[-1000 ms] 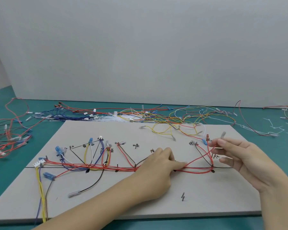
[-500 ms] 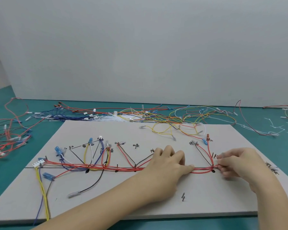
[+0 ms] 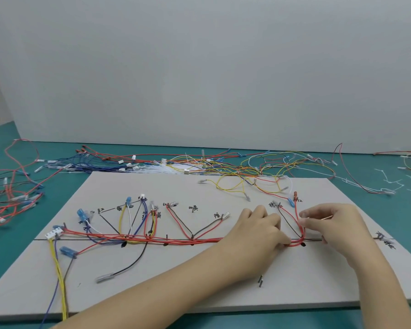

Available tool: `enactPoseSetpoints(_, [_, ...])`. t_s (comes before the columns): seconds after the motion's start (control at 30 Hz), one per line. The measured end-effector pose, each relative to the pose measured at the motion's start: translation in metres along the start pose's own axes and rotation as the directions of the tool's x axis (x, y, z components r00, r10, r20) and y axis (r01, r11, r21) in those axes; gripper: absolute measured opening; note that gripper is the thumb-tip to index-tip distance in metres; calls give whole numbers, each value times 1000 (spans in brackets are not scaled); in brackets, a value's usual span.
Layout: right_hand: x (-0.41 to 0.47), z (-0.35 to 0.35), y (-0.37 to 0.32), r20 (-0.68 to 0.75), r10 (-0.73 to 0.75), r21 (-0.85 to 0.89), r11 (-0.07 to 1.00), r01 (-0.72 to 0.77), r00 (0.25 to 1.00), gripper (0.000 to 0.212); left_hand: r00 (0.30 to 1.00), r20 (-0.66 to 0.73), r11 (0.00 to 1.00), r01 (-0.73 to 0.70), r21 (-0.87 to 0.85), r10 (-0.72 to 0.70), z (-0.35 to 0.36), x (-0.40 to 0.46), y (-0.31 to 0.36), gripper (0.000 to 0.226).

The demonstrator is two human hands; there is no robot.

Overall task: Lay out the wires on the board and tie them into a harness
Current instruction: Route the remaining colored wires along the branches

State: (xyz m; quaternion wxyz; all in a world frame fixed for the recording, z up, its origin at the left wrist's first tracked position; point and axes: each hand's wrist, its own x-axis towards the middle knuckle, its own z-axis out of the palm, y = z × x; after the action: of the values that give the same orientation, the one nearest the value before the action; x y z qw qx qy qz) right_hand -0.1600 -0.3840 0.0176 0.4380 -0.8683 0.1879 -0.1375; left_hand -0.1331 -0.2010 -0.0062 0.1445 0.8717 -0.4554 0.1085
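A grey board point(image 3: 223, 281) lies on the teal table. A bundle of mostly red wires point(image 3: 176, 241) runs along its drawn horizontal line, with coloured branches fanning up to labelled pegs. My left hand point(image 3: 254, 231) lies over the bundle's right part, fingertips curled onto the red wires near the right junction point(image 3: 292, 244). My right hand point(image 3: 332, 226) is just right of that junction, thumb and fingers pinching a thin red wire point(image 3: 303, 224) of the branch that rises to a red terminal point(image 3: 295, 194). What the palm holds is hidden.
Loose wires point(image 3: 223, 162) in several colours are heaped behind the board, some yellow ones spilling onto its far edge. More red wires point(image 3: 10, 198) lie at the left. White cable ties point(image 3: 389, 184) are scattered at the right. A short peg point(image 3: 261, 281) stands near the board's front.
My right hand came down from above the board to the right junction with its wire. My left hand slid right along the bundle toward it.
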Motion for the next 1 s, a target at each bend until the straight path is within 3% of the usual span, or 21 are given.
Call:
enactPoseSetpoints(0.3, [10,8,11,21,52,55,997,-53,998,5,998,-15,984,65,-163,-69,1,14,-1,20])
enactPoseSetpoints(0.53, [17,11,15,-3,-1,54,999,1,1000,11,997,-27,980,66,-188,-73,4,11,1,19])
enactPoseSetpoints(1.0, [30,4,18,85,66,128,989,-77,994,7,996,-61,963,50,-266,-69,7,9,3,20])
